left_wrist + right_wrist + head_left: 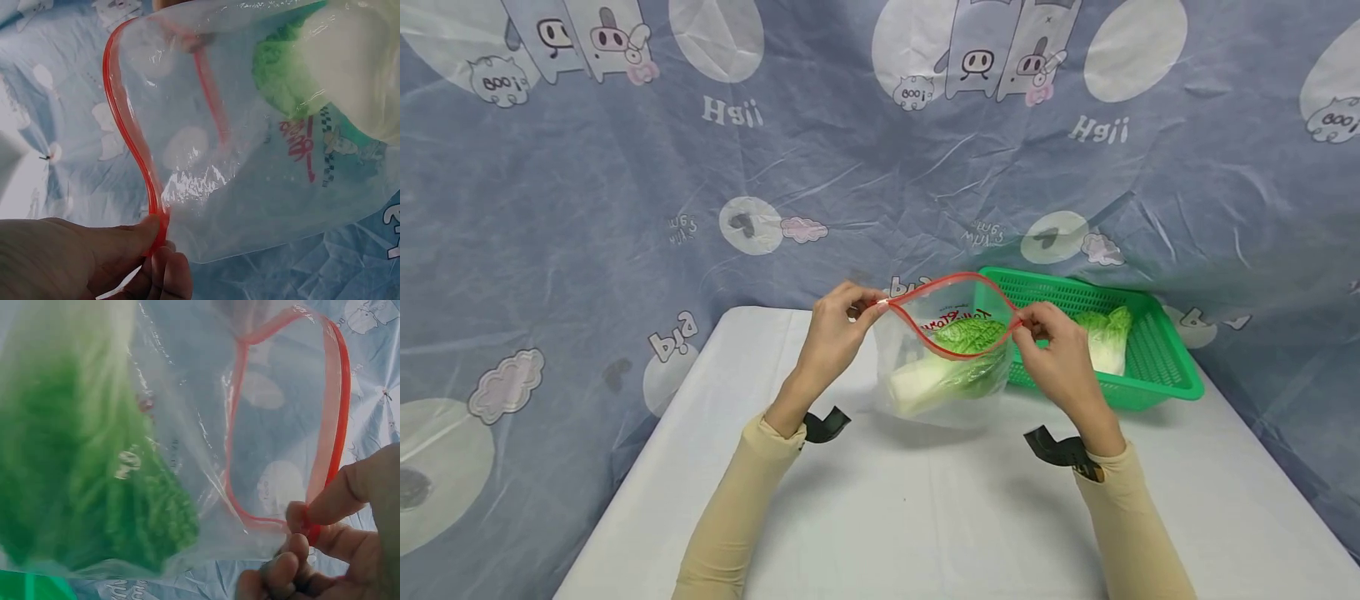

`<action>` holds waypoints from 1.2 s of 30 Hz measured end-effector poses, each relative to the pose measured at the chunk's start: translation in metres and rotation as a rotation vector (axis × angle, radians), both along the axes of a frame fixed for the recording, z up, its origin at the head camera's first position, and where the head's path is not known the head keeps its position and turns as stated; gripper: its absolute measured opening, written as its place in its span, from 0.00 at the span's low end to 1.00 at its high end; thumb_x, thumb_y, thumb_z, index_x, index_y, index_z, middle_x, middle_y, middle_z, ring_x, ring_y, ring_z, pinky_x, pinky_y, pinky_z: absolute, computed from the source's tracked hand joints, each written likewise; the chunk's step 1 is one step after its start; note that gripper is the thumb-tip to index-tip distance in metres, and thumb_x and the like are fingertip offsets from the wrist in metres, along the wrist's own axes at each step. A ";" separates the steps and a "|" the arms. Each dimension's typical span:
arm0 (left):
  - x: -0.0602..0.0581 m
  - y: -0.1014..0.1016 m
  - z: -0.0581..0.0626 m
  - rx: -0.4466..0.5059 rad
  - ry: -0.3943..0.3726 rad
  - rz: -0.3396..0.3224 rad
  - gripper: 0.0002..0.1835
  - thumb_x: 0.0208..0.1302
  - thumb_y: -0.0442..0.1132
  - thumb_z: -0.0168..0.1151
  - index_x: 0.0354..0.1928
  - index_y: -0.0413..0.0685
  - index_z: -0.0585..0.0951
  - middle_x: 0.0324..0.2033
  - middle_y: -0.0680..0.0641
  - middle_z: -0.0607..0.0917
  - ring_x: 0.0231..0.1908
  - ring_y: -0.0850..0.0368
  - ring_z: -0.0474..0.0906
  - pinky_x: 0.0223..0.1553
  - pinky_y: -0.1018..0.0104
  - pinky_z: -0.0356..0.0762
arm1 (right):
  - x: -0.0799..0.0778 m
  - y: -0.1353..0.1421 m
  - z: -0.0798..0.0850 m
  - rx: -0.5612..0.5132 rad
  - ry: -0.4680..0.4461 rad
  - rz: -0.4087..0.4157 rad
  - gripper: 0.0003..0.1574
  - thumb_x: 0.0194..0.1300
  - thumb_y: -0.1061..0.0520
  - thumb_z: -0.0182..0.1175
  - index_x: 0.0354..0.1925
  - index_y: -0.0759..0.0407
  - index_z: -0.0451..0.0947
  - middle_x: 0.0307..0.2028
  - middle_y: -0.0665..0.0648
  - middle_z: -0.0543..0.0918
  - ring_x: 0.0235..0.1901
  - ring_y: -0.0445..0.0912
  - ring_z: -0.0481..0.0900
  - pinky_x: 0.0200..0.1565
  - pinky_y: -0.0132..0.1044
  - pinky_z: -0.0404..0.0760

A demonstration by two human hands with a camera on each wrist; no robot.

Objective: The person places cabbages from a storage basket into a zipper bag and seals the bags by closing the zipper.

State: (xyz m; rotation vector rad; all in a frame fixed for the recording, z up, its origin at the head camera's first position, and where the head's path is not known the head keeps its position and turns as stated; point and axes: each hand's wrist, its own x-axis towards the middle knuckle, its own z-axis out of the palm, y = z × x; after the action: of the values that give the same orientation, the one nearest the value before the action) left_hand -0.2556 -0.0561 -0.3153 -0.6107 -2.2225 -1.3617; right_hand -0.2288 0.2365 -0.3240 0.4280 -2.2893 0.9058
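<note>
Between the two hands hangs a clear zip bag (898, 343) with a red zip rim, its mouth spread apart. A napa cabbage (940, 379) lies inside it, pale stem toward the left and green leaves toward the right. My left hand (837, 329) pinches the left corner of the red rim between thumb and fingers. The right corner is pinched by my right hand (1060, 354). In the left wrist view the left hand (106, 256) grips the red strip. The right wrist view has the right hand (344, 531) on the other end, with cabbage leaves (81, 456) behind the plastic.
A green plastic basket (1165, 354) stands behind the right hand, partly hidden by the bag. Another napa cabbage (1107, 340) lies in it. The white table (880, 517) meets a grey-blue printed cloth (820, 125) at the back.
</note>
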 end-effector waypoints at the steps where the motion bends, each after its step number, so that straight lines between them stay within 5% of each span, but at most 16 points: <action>1: -0.001 0.000 0.000 -0.005 -0.004 0.001 0.08 0.63 0.39 0.64 0.42 0.44 0.85 0.33 0.49 0.82 0.35 0.58 0.79 0.40 0.66 0.78 | 0.000 -0.001 0.002 0.017 -0.013 0.000 0.12 0.68 0.62 0.49 0.29 0.59 0.77 0.26 0.51 0.74 0.26 0.38 0.69 0.35 0.27 0.70; 5: -0.001 -0.002 0.000 -0.002 0.004 0.014 0.08 0.63 0.38 0.64 0.41 0.44 0.85 0.33 0.48 0.82 0.35 0.57 0.78 0.40 0.65 0.78 | -0.002 -0.006 0.012 0.070 -0.082 -0.001 0.18 0.72 0.57 0.45 0.28 0.58 0.76 0.24 0.52 0.71 0.26 0.43 0.67 0.34 0.36 0.66; 11: -0.003 -0.014 0.004 0.058 0.060 0.089 0.08 0.63 0.38 0.65 0.40 0.42 0.85 0.34 0.46 0.82 0.33 0.56 0.78 0.39 0.65 0.77 | -0.014 -0.017 0.021 0.063 -0.225 0.029 0.20 0.75 0.46 0.45 0.40 0.55 0.80 0.32 0.55 0.79 0.31 0.47 0.72 0.37 0.41 0.70; 17: -0.004 -0.030 0.009 0.063 0.188 0.231 0.08 0.65 0.34 0.62 0.42 0.37 0.84 0.36 0.42 0.80 0.34 0.51 0.77 0.38 0.64 0.77 | -0.043 -0.041 0.013 0.036 -0.373 0.110 0.24 0.71 0.40 0.52 0.54 0.54 0.76 0.49 0.57 0.79 0.50 0.51 0.79 0.52 0.50 0.77; 22: 0.001 -0.039 0.014 -0.038 0.255 0.362 0.07 0.65 0.31 0.60 0.42 0.35 0.83 0.37 0.40 0.79 0.37 0.47 0.74 0.40 0.61 0.76 | -0.070 -0.067 0.004 0.028 -0.443 0.226 0.25 0.71 0.49 0.55 0.63 0.53 0.70 0.59 0.58 0.74 0.57 0.55 0.76 0.53 0.52 0.77; 26: 0.015 -0.040 0.018 -0.205 0.201 0.414 0.05 0.64 0.28 0.60 0.39 0.33 0.82 0.36 0.39 0.80 0.39 0.44 0.74 0.42 0.58 0.77 | -0.088 -0.084 -0.010 0.007 -0.448 0.294 0.26 0.70 0.55 0.56 0.65 0.53 0.68 0.61 0.58 0.72 0.56 0.55 0.77 0.49 0.49 0.79; 30: 0.035 -0.036 0.022 -0.369 0.068 0.324 0.03 0.61 0.26 0.61 0.36 0.34 0.82 0.33 0.41 0.81 0.36 0.46 0.78 0.39 0.58 0.79 | -0.097 -0.090 -0.024 0.016 -0.460 0.304 0.27 0.70 0.56 0.56 0.65 0.54 0.67 0.60 0.59 0.72 0.49 0.53 0.82 0.41 0.44 0.80; 36: 0.047 -0.020 0.019 -0.501 -0.131 0.010 0.05 0.56 0.24 0.59 0.31 0.40 0.80 0.26 0.48 0.80 0.27 0.57 0.73 0.29 0.68 0.73 | -0.103 -0.082 -0.043 -0.029 -0.503 0.312 0.27 0.69 0.58 0.57 0.64 0.55 0.68 0.59 0.63 0.73 0.39 0.52 0.84 0.35 0.43 0.84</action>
State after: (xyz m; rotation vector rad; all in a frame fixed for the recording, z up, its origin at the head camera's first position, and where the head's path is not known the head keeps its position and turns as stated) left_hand -0.2090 -0.0764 -0.2960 -0.6887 -2.6912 -0.8525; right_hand -0.3322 0.1549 -0.3665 0.6125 -2.7014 1.3218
